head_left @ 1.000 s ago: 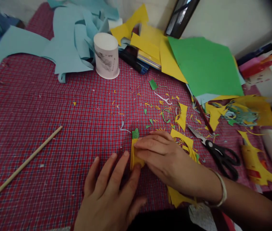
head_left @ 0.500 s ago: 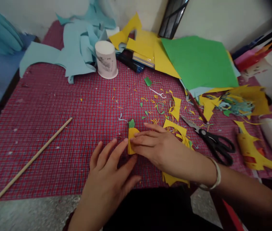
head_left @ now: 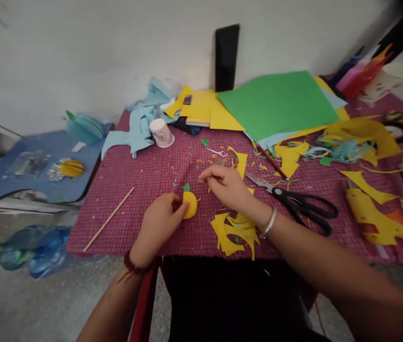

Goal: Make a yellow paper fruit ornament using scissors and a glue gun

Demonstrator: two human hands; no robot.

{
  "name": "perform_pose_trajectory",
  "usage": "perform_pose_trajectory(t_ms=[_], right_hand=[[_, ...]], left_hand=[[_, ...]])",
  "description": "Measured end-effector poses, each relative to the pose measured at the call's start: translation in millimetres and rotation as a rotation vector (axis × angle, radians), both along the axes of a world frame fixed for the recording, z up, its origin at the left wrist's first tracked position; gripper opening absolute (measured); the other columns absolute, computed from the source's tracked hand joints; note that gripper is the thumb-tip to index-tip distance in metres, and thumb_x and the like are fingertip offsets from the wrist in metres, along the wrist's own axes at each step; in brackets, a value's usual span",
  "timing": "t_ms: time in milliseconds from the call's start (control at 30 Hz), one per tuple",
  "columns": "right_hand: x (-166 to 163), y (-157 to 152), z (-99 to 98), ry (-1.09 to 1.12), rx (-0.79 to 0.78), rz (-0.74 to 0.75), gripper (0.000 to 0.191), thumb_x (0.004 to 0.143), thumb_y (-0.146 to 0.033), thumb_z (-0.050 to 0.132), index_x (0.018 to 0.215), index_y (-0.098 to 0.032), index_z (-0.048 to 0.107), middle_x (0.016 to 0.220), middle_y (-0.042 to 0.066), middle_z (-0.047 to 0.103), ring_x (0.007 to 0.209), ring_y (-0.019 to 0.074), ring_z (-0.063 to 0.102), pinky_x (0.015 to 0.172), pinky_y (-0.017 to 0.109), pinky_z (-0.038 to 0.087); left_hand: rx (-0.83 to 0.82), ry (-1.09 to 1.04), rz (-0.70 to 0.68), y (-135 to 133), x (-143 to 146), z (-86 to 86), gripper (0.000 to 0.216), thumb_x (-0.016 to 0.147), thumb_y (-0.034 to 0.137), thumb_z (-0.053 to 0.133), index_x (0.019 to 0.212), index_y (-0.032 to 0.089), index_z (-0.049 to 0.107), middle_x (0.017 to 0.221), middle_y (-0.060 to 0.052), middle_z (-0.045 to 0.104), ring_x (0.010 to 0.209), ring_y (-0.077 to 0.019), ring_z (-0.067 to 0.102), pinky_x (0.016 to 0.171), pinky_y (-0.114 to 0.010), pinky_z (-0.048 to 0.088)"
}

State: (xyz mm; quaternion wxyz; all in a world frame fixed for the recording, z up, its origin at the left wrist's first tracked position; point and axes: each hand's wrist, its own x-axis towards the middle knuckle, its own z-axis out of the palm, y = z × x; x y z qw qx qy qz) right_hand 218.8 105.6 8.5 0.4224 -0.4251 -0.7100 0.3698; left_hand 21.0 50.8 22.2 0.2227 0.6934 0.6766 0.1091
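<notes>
A small rounded yellow paper shape (head_left: 191,205) with a green paper leaf (head_left: 186,187) at its top lies on the checked cloth. My left hand (head_left: 158,225) is at its straight left edge, thumb on that edge and fingers curled. To the upper right, my right hand (head_left: 225,184) is above the cloth with thumb and fingers drawn together. Whatever its fingertips hold, if anything, is too small to make out. Yellow paper offcuts (head_left: 235,232) lie below my right wrist. Black-handled scissors (head_left: 290,199) rest to its right, blades partly apart.
A wooden stick (head_left: 108,219) lies at left. Behind are a paper cup (head_left: 162,133), light blue scraps (head_left: 135,128), a green sheet (head_left: 279,102) and a dark phone (head_left: 227,57) against the wall. A yellow glue gun (head_left: 372,218) lies right. A blue stand (head_left: 44,185) holds paper fruit.
My right hand has lifted off the yellow paper shape and moved up and right. The shape now shows its rounded side. My left hand's fingers have curled in. The view has shifted left and farther back.
</notes>
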Motion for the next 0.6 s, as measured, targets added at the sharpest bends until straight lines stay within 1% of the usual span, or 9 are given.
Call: perform_pose_trajectory(t_ms=[67, 100, 167, 267, 333, 367, 467, 533, 600], right_hand=[[1, 5, -4.8, -0.011, -0.002, -0.003, 0.026, 0.081, -0.007, 0.045, 0.083, -0.019, 0.068, 0.084, 0.002, 0.071, 0.080, 0.0147, 0.064, 0.075, 0.029, 0.048], [1, 7, -5.8, -0.016, 0.002, -0.007, 0.026, 0.081, -0.007, 0.046, 0.084, -0.018, 0.069, 0.085, 0.003, 0.071, 0.080, 0.0152, 0.064, 0.076, 0.029, 0.047], [2, 9, -5.3, -0.028, 0.014, -0.016, 0.026, 0.082, -0.007, 0.046, 0.084, -0.018, 0.069, 0.087, 0.004, 0.072, 0.082, 0.0164, 0.064, 0.078, 0.030, 0.046], [3, 10, -2.4, -0.046, 0.013, -0.016, 0.026, 0.082, -0.006, 0.046, 0.084, -0.017, 0.069, 0.090, 0.006, 0.072, 0.086, 0.0183, 0.063, 0.080, 0.032, 0.045], [3, 11, -1.4, -0.036, 0.000, -0.020, 0.025, 0.082, -0.006, 0.046, 0.083, -0.017, 0.069, 0.091, 0.007, 0.072, 0.087, 0.0191, 0.063, 0.081, 0.032, 0.044], [3, 11, -1.0, -0.023, -0.004, -0.021, 0.024, 0.083, -0.006, 0.047, 0.083, -0.016, 0.069, 0.091, 0.007, 0.072, 0.088, 0.0190, 0.063, 0.081, 0.032, 0.044], [2, 7, 4.2, 0.019, 0.004, -0.003, 0.019, 0.086, -0.010, 0.049, 0.087, -0.015, 0.068, 0.089, 0.006, 0.071, 0.083, 0.0165, 0.063, 0.079, 0.030, 0.046], [1, 1, 13.9, 0.117, -0.030, 0.118, 0.015, 0.090, -0.016, 0.052, 0.096, -0.015, 0.065, 0.090, 0.004, 0.070, 0.082, 0.0142, 0.063, 0.076, 0.028, 0.048], [-1, -11, 27.8, 0.266, -0.110, 0.334, 0.018, 0.089, -0.021, 0.058, 0.105, -0.015, 0.061, 0.097, 0.004, 0.069, 0.087, 0.0135, 0.063, 0.078, 0.027, 0.049]], left_hand=[[-0.021, 0.052, 0.015, 4, 5, -3.3, 0.018, 0.079, 0.037, 0.062, 0.077, 0.019, 0.057, 0.074, -0.002, 0.062, 0.064, -0.0166, 0.055, 0.059, -0.029, 0.036], [-0.018, 0.045, 0.014, 5, 6, -5.5, 0.017, 0.078, 0.035, 0.063, 0.076, 0.020, 0.055, 0.074, -0.001, 0.060, 0.064, -0.0161, 0.054, 0.059, -0.028, 0.036], [-0.005, -0.010, 0.016, 5, 8, -10.2, 0.016, 0.077, 0.031, 0.063, 0.074, 0.020, 0.051, 0.072, 0.001, 0.056, 0.064, -0.0148, 0.052, 0.060, -0.028, 0.037], [0.020, -0.103, 0.059, 2, 13, -14.7, 0.017, 0.076, 0.027, 0.063, 0.073, 0.021, 0.047, 0.066, 0.004, 0.050, 0.059, -0.0127, 0.047, 0.058, -0.026, 0.036], [0.075, -0.225, 0.106, -4, 16, -14.2, 0.017, 0.075, 0.025, 0.065, 0.074, 0.021, 0.048, 0.066, 0.005, 0.049, 0.059, -0.0117, 0.046, 0.057, -0.026, 0.037], [0.120, -0.324, 0.132, -8, 18, -12.8, 0.017, 0.075, 0.023, 0.066, 0.075, 0.021, 0.049, 0.068, 0.005, 0.050, 0.061, -0.0113, 0.048, 0.059, -0.025, 0.040], [0.255, -0.700, 0.199, -22, 21, -5.3, 0.020, 0.076, 0.020, 0.069, 0.087, 0.023, 0.053, 0.080, 0.003, 0.057, 0.073, -0.0110, 0.056, 0.071, -0.025, 0.048], [0.306, -0.887, 0.214, -32, 21, 0.6, 0.026, 0.076, 0.019, 0.072, 0.096, 0.024, 0.055, 0.087, 0.003, 0.060, 0.080, -0.0111, 0.060, 0.077, -0.026, 0.050], [0.374, -0.968, 0.198, -41, 20, 5.9, 0.033, 0.075, 0.019, 0.075, 0.101, 0.025, 0.056, 0.089, 0.002, 0.062, 0.081, -0.0112, 0.062, 0.078, -0.025, 0.052]])
